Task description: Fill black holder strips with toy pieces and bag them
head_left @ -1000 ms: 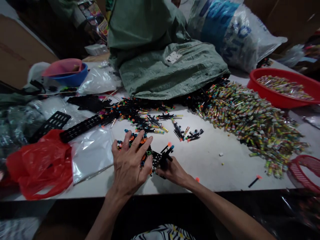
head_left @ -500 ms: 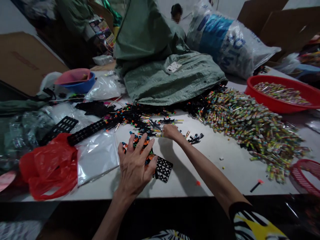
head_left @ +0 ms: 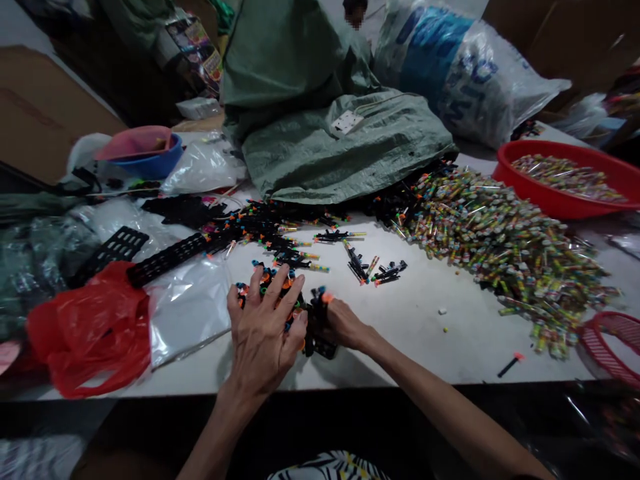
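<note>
My left hand (head_left: 263, 327) lies with spread fingers over a black plastic lattice piece (head_left: 273, 287) studded with orange, blue and green pegs, gripping it against the white table (head_left: 415, 340). My right hand (head_left: 343, 325) is right next to it, its fingers closed on a small black part (head_left: 317, 320) with an orange tip. Much of the lattice is hidden under my fingers. Loose black parts with coloured tips (head_left: 357, 263) lie just beyond my hands.
A large heap of colourful wrapped sticks (head_left: 500, 253) covers the table's right side, and a red basin (head_left: 560, 200) holds more. Behind stand a green woven sack (head_left: 345, 150) and a printed plastic sack (head_left: 460, 73). A red plastic bag (head_left: 87, 327) and black strips (head_left: 165, 260) lie left.
My right hand has come back from the scattered parts to my left hand and now holds a black part at the lattice. The lattice's bare end is now covered. My left hand has barely moved.
</note>
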Tool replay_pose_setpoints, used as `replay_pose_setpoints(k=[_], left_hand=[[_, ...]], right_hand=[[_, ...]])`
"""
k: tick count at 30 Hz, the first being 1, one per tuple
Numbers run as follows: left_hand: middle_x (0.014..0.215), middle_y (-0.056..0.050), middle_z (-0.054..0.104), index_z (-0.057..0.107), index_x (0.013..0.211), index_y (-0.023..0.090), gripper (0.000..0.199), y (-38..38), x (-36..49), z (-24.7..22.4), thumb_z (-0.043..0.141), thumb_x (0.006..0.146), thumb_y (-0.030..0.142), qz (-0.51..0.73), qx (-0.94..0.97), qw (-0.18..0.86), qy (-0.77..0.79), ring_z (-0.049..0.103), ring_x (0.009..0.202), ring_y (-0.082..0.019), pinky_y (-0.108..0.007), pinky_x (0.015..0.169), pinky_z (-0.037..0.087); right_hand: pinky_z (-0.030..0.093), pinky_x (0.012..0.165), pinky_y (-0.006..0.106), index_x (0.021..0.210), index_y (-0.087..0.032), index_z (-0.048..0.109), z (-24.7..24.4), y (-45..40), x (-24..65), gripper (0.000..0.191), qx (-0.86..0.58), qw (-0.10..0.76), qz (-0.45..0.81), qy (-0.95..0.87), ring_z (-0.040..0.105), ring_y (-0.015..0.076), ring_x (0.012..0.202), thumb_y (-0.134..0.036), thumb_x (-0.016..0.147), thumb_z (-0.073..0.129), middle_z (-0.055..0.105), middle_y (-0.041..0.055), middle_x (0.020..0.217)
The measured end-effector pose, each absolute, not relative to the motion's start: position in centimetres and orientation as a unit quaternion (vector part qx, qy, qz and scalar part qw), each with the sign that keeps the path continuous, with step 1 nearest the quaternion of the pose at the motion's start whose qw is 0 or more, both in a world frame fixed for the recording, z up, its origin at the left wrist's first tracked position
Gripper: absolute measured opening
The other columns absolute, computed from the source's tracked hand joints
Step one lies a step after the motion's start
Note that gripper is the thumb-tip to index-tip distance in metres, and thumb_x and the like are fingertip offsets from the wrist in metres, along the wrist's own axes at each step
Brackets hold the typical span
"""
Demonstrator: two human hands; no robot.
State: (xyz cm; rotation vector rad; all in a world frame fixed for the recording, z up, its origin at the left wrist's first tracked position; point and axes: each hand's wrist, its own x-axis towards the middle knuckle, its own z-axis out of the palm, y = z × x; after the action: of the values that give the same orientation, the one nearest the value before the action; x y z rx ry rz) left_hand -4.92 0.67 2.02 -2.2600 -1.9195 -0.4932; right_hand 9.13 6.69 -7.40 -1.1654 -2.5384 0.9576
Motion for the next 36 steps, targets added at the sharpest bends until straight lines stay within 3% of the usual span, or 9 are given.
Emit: replay_pose_setpoints(k=[6,10,13,16,19,22,26,33,36], left_hand=[[0.141,-0.005,0.035,0.043,0.129,0.028,0.047,0.7,-4.4,2.4,0.046,0.083,0.037,-0.181,-0.775,0.096,-0.598,0.021,0.132,-0.033,-0.06,0.102,0.008],[0.137,-0.003,0.042,0.045,0.127,0.026,0.043,0.7,-4.6,2.2,0.043,0.084,0.027,-0.162,-0.791,0.088,-0.583,0.028,0.13,-0.029,-0.056,0.104,0.014],[0.136,-0.004,0.042,0.046,0.126,0.025,0.042,0.6,-4.8,2.1,0.04,0.085,0.023,-0.165,-0.793,0.081,-0.581,0.027,0.131,-0.028,-0.054,0.104,0.015],[0.136,-0.003,0.043,0.045,0.127,0.025,0.044,0.6,-4.8,2.1,0.038,0.084,0.02,-0.175,-0.792,0.072,-0.58,0.027,0.131,-0.027,-0.053,0.104,0.015],[0.135,-0.003,0.044,0.046,0.126,0.024,0.044,0.6,-4.8,2.0,0.038,0.083,0.02,-0.184,-0.789,0.071,-0.582,0.027,0.131,-0.027,-0.053,0.104,0.015],[0.135,-0.003,0.044,0.046,0.126,0.023,0.043,0.5,-4.9,1.9,0.038,0.084,0.02,-0.187,-0.791,0.07,-0.578,0.028,0.13,-0.027,-0.053,0.105,0.015],[0.135,-0.003,0.044,0.044,0.128,0.024,0.045,0.4,-5.0,1.8,0.039,0.083,0.019,-0.188,-0.791,0.065,-0.579,0.027,0.131,-0.027,-0.053,0.105,0.014],[0.139,-0.003,0.038,0.037,0.133,0.026,0.051,0.8,-5.0,1.8,0.041,0.082,0.022,-0.182,-0.795,0.071,-0.574,0.024,0.132,-0.028,-0.053,0.105,0.013],[0.137,-0.002,0.04,0.039,0.131,0.025,0.049,1.0,-5.1,1.9,0.041,0.083,0.021,-0.17,-0.802,0.072,-0.567,0.026,0.132,-0.028,-0.052,0.105,0.014]], right_hand=[[0.043,0.065,0.024,0.09,-0.015,0.062,-4.9,9.9,7.9,0.018,-0.345,-0.043,0.293,-0.891,0.06,0.0193,0.079,-0.021,0.074,0.057,0.065,0.0081,0.091],[0.043,0.078,0.032,0.101,-0.012,0.058,-4.1,14.9,7.0,0.028,-0.463,0.027,0.225,-0.857,0.057,0.0248,0.098,-0.008,0.075,0.05,0.058,0.0178,0.112],[0.044,0.078,0.036,0.088,-0.009,0.061,-4.8,16.1,7.0,0.021,-0.48,0.03,0.235,-0.845,0.058,0.029,0.096,-0.006,0.068,0.055,0.061,0.0219,0.101],[0.046,0.064,0.032,0.073,-0.009,0.062,-6.0,14.8,8.4,0.01,-0.47,0.029,0.292,-0.833,0.063,0.0259,0.075,-0.015,0.064,0.061,0.065,0.0147,0.076],[0.042,0.05,0.021,0.077,-0.011,0.06,-7.0,12.7,10.1,0.011,-0.453,0.044,0.362,-0.813,0.058,0.0135,0.055,-0.019,0.07,0.056,0.062,0.0032,0.062],[0.039,0.048,0.016,0.082,-0.012,0.057,-7.8,11.4,10.4,0.011,-0.436,0.107,0.425,-0.786,0.054,0.0084,0.054,-0.016,0.074,0.051,0.06,-0.0008,0.065],[0.039,0.053,0.018,0.076,-0.013,0.057,-8.2,10.9,9.3,0.011,-0.404,0.206,0.473,-0.756,0.054,0.0104,0.061,-0.022,0.07,0.061,0.06,-0.0005,0.068],[0.042,0.063,0.026,0.093,-0.014,0.061,-6.8,9.5,7.3,0.02,-0.395,0.061,0.252,-0.881,0.06,0.0191,0.076,-0.022,0.077,0.052,0.065,0.0103,0.09],[0.043,0.066,0.024,0.091,-0.016,0.064,-5.4,13.5,8.3,0.019,-0.438,-0.005,0.251,-0.863,0.061,0.0179,0.075,-0.024,0.075,0.058,0.065,0.0064,0.085]])
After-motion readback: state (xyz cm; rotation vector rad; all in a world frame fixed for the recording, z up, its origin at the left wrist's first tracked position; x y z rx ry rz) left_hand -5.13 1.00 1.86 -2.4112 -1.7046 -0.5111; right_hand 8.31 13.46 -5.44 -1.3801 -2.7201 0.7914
